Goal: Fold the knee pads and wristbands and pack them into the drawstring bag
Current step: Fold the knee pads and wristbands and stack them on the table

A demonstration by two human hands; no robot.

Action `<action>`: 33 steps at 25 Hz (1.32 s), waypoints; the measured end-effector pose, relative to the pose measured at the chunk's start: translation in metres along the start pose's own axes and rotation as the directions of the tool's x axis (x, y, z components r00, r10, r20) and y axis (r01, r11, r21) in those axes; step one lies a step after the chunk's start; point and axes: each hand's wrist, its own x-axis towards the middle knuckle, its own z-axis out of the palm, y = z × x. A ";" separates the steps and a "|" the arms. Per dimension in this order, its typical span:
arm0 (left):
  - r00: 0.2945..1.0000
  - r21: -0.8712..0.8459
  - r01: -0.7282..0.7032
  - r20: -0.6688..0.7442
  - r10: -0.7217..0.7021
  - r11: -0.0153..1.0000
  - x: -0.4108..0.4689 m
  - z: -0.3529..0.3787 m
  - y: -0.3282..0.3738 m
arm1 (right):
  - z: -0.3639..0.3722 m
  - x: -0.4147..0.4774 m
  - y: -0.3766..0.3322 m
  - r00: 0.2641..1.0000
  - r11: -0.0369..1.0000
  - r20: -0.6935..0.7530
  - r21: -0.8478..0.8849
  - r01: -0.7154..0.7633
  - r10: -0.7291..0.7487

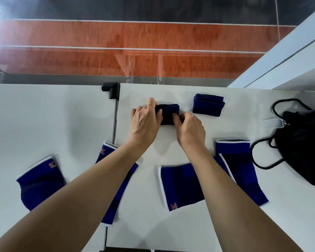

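Hands meet on a small dark-blue wristband [168,113] lying on the white bench [53,115]; this wristband serves as the landmark for everything else. The left hand [145,120] lies over its left end, fingers curled onto the cloth, index finger reaching past its far-left corner. The right hand [189,127] pinches its near-right edge between thumb and fingertips, so both hands are closed on the same folded piece. A second wristband [208,105], already folded into a thick stack, sits just right of the landmark and slightly farther from the person, apart from it. Nearer the person than the landmark, four blue knee pads with white trim lie flat and unfolded: one far to the left [38,184], one under the left forearm [120,188], one directly below the landmark under the right forearm [180,186], and one to the lower right [244,170], its edge overlapping the third. Orange logos show on three of them. The black drawstring bag [305,150] lies well to the right of the landmark at the bench's edge, its black cords [258,160] looping out toward the knee pads, a clear tag [274,122] beside it. A seam in the bench with a black bracket [111,90] runs left of the landmark
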 end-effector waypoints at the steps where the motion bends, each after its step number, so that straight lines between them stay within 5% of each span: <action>1: 0.999 0.048 0.000 -0.038 0.002 0.999 -0.001 0.001 -0.001 | 0.000 0.001 -0.002 1.000 1.000 -0.006 -0.005 -0.021 0.021; 6: 0.948 0.230 -0.201 -0.199 0.248 0.952 -0.011 0.007 -0.011 | -0.003 -0.001 -0.006 0.993 0.997 -0.095 0.048 -0.061 0.065; 9: 0.932 0.295 -0.263 -0.171 0.321 0.919 -0.021 0.012 -0.022 | 0.003 -0.005 -0.007 0.974 0.991 -0.189 0.025 0.128 -0.121; 12: 0.956 0.285 -0.213 -0.139 0.260 0.935 -0.022 0.011 -0.027 | 0.011 -0.009 -0.004 0.876 0.923 -0.295 -0.178 0.342 -0.382; 15: 0.960 0.298 -0.206 -0.121 0.251 0.932 -0.014 0.012 -0.025 | 0.017 -0.026 0.012 0.831 0.844 -0.245 -0.351 0.405 -0.500; 24: 0.976 0.294 -0.186 -0.056 0.211 0.938 0.026 0.011 -0.009 | 0.011 -0.022 0.008 0.924 0.851 -0.136 -0.455 0.263 -0.358; 30: 0.980 0.275 -0.200 0.076 0.186 0.940 0.013 -0.003 0.004 | 0.002 -0.028 0.002 0.956 0.886 0.012 -0.374 0.275 -0.292; 33: 0.981 0.216 -0.194 0.074 0.182 0.957 -0.028 -0.013 0.011 | -0.015 -0.043 0.009 0.933 0.898 -0.057 -0.297 0.324 -0.356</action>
